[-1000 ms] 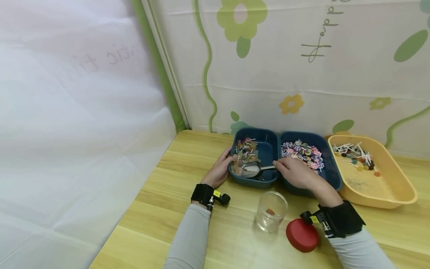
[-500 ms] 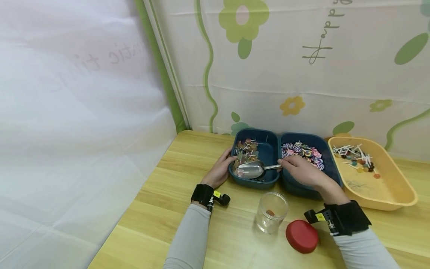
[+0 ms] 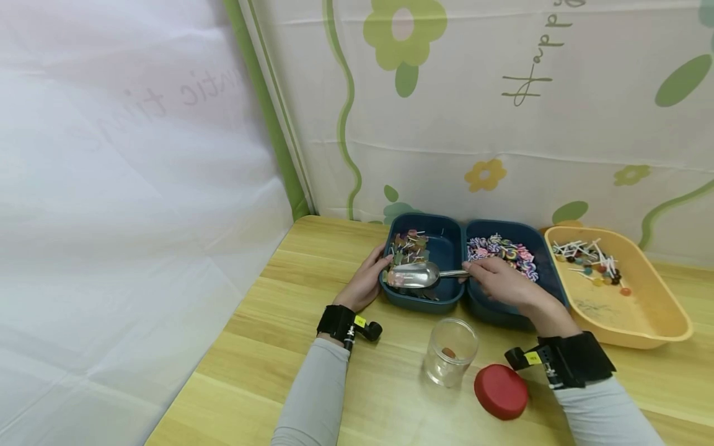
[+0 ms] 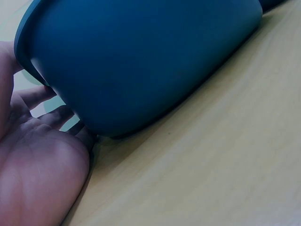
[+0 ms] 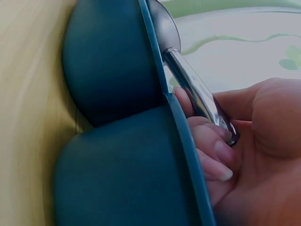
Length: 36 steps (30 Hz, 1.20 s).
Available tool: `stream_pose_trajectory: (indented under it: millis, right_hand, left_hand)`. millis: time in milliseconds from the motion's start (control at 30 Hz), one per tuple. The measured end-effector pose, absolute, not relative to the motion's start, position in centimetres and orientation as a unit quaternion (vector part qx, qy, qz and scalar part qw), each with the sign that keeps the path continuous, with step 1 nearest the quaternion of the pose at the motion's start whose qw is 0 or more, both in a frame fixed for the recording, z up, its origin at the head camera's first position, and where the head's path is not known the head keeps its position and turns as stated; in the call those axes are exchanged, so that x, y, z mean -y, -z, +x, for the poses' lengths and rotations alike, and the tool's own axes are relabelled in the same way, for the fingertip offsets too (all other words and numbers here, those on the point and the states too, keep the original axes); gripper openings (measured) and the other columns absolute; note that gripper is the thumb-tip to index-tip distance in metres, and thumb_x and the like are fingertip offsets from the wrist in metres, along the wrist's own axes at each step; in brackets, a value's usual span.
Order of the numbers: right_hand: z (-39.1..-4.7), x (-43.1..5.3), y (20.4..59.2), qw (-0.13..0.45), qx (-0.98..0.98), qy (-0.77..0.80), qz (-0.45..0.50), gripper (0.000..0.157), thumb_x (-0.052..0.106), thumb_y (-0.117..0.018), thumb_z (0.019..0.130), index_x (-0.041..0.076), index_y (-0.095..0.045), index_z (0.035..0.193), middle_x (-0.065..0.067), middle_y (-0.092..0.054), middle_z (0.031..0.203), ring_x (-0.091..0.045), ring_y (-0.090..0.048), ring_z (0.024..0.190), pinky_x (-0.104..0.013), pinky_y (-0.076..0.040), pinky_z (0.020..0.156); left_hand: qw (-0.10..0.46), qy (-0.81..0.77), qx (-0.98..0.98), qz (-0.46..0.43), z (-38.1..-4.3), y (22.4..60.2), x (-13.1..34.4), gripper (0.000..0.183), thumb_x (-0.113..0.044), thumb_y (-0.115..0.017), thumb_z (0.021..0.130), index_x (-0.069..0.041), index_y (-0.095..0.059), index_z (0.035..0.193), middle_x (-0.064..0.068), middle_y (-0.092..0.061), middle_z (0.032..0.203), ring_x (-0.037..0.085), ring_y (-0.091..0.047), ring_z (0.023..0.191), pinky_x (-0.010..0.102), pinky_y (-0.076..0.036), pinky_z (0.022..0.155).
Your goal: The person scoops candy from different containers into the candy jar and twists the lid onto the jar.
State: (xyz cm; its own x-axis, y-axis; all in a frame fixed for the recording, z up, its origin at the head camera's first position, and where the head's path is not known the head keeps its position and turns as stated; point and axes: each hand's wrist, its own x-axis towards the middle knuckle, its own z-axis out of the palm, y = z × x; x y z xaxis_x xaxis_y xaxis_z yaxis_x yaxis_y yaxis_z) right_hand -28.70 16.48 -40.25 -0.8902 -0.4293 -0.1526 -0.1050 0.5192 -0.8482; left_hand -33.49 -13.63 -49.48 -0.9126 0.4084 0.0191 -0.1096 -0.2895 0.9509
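My right hand [image 3: 499, 284] holds a metal scoop [image 3: 415, 275] by its handle, fingers curled round it in the right wrist view. The scoop's bowl is over the left dark blue bin [image 3: 446, 248], pointing left, with some candy at its tip. Inside that bin lie wrapped candies on short sticks [image 3: 409, 248]. At the bin's left side, my left hand [image 3: 362, 282] grips the wall, thumb over the rim and fingers along the outside, as the left wrist view shows from below. A clear jar [image 3: 450, 353] with one small brown piece at its bottom stands in front.
A second dark blue bin [image 3: 504, 224] of swirled lollipops adjoins the first. To its right is a yellow tray [image 3: 664, 310] with stick lollipops [image 3: 591, 257]. A red lid [image 3: 501, 391] lies by the jar on the wooden table [image 3: 268, 322]. A printed curtain [image 3: 424, 124] hangs behind.
The scoop has come up out of the candies, its bowl now level above them with pieces at its tip. My right hand shifted slightly right. My left hand has stayed on the bin.
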Motion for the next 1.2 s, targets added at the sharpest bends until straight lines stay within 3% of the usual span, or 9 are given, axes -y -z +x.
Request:
stream_pose_trajectory:
  millis: [200, 433, 633, 933, 1100, 1200]
  right_hand:
    - [-28.8, -16.9, 40.5, 0.187, -0.839, 0.494, -0.134, 0.048, 0.032, -0.036, 0.114, -0.009, -0.062, 0.112, 0.004, -0.031, 0.059, -0.010, -0.026, 0.051, -0.029, -0.031, 0.051]
    - [-29.1, -17.0, 40.9, 0.186, -0.826, 0.518, -0.120, 0.051, 0.031, -0.034, 0.114, -0.013, -0.059, 0.119, 0.004, -0.031, 0.060, -0.010, -0.026, 0.051, -0.028, -0.030, 0.050]
    - [-29.2, -16.6, 40.9, 0.180, -0.821, 0.527, -0.124, 0.052, 0.032, -0.035, 0.114, -0.013, -0.059, 0.118, 0.004, -0.031, 0.061, -0.009, -0.026, 0.051, -0.028, -0.029, 0.049]
    - [-29.0, -16.1, 41.1, 0.172, -0.814, 0.540, -0.124, 0.050, 0.033, -0.036, 0.114, -0.012, -0.059, 0.118, 0.003, -0.031, 0.062, -0.010, -0.025, 0.050, -0.029, -0.027, 0.048]
    - [-29.0, -16.8, 40.7, 0.166, -0.803, 0.562, -0.104, 0.052, 0.034, -0.033, 0.114, -0.011, -0.057, 0.118, 0.003, -0.034, 0.066, -0.010, -0.028, 0.053, -0.027, -0.030, 0.049]
    - [-28.9, -17.7, 39.8, 0.151, -0.799, 0.572, -0.109, 0.049, 0.035, -0.032, 0.114, -0.007, -0.056, 0.105, 0.003, -0.033, 0.066, -0.010, -0.028, 0.052, -0.029, -0.029, 0.048]
  left_hand:
    - [0.171, -0.790, -0.576, 0.125, -33.4, 49.5, 13.7, 0.056, -0.023, -0.042, 0.113, -0.021, -0.021, 0.165, 0.006, -0.023, 0.167, 0.022, -0.026, 0.151, 0.038, -0.029, 0.118]
    - [0.161, -0.784, -0.586, 0.125, -33.3, 49.4, 13.7, 0.058, -0.022, -0.042, 0.113, -0.019, -0.019, 0.165, 0.003, -0.015, 0.170, 0.017, -0.015, 0.154, 0.038, -0.021, 0.122]
    - [0.158, -0.782, -0.589, 0.129, -33.4, 49.3, 13.7, 0.057, -0.023, -0.043, 0.112, -0.017, -0.022, 0.165, 0.008, -0.028, 0.164, 0.021, -0.034, 0.140, 0.033, -0.036, 0.108]
    - [0.153, -0.779, -0.592, 0.138, -33.4, 49.3, 13.7, 0.058, -0.031, -0.041, 0.113, -0.016, -0.020, 0.165, 0.007, -0.016, 0.169, 0.021, -0.015, 0.154, 0.043, -0.017, 0.125]
    - [0.156, -0.780, -0.588, 0.149, -33.4, 49.4, 13.7, 0.057, -0.033, -0.037, 0.113, -0.015, -0.021, 0.164, 0.007, -0.024, 0.167, 0.024, -0.026, 0.151, 0.045, -0.026, 0.122]
    - [0.157, -0.781, -0.584, 0.158, -33.4, 49.4, 13.7, 0.055, -0.033, -0.036, 0.114, -0.014, -0.023, 0.163, 0.007, -0.028, 0.164, 0.026, -0.030, 0.149, 0.043, -0.033, 0.117]
